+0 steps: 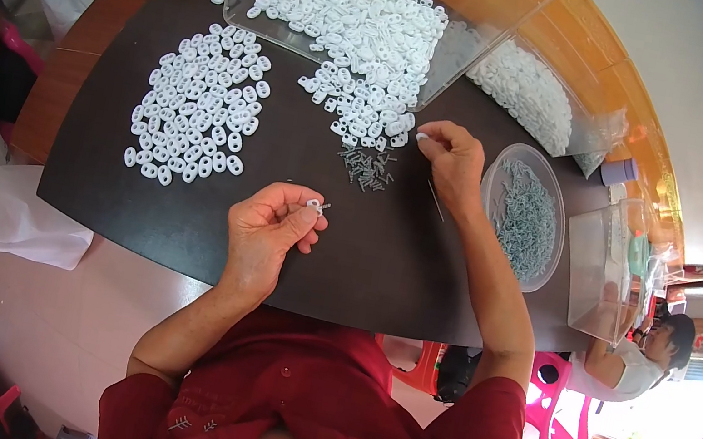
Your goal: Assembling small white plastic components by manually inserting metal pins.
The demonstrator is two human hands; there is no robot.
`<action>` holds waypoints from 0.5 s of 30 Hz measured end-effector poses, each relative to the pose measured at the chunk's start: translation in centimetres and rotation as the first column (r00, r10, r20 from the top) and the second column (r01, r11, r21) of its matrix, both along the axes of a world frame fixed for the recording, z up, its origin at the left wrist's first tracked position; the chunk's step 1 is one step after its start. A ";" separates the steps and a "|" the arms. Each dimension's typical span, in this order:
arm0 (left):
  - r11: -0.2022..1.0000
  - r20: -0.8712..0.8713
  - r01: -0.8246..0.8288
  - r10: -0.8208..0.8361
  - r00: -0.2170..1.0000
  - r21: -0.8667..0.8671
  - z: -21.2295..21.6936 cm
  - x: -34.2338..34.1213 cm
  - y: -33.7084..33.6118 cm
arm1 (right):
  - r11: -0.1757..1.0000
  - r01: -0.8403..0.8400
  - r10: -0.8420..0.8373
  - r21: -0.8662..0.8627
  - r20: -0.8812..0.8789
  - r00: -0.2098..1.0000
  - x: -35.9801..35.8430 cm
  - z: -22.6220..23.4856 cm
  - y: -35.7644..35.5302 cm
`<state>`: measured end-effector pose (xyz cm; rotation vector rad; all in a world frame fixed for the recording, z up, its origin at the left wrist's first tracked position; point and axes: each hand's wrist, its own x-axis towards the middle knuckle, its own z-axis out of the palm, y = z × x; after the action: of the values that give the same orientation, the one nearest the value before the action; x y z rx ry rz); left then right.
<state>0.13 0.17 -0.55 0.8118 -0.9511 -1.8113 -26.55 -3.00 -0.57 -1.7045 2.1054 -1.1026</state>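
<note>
The left hand (269,229) pinches a white clip (315,205) with a screw in it over the table (186,221), while the right hand (451,162) pinches another clip (422,137) beside the screws (367,167); I'd judge fitting comes next.

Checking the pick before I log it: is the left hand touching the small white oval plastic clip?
Touching. The head view shows the left hand pinching the small white oval plastic clip between thumb and fingertips.
</note>
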 end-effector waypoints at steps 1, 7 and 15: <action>1.000 0.001 -0.002 0.002 1.000 0.004 -0.1 0.0 0.0 | 1.000 -0.002 0.002 0.004 0.001 1.000 0.3 0.3 0.3; 0.999 -0.001 -0.025 0.025 1.000 -0.026 0.5 -0.1 0.1 | 0.958 -0.276 0.144 0.074 0.712 0.688 5.3 3.6 3.1; 1.000 -0.025 -0.003 0.003 1.000 -0.015 1.0 -0.1 0.4 | 0.925 -0.365 0.137 0.105 0.804 0.578 8.8 4.2 4.7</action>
<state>0.04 0.56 0.45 0.7794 -0.9456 -1.8061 -17.77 1.72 3.68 -1.0323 1.3041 -1.1262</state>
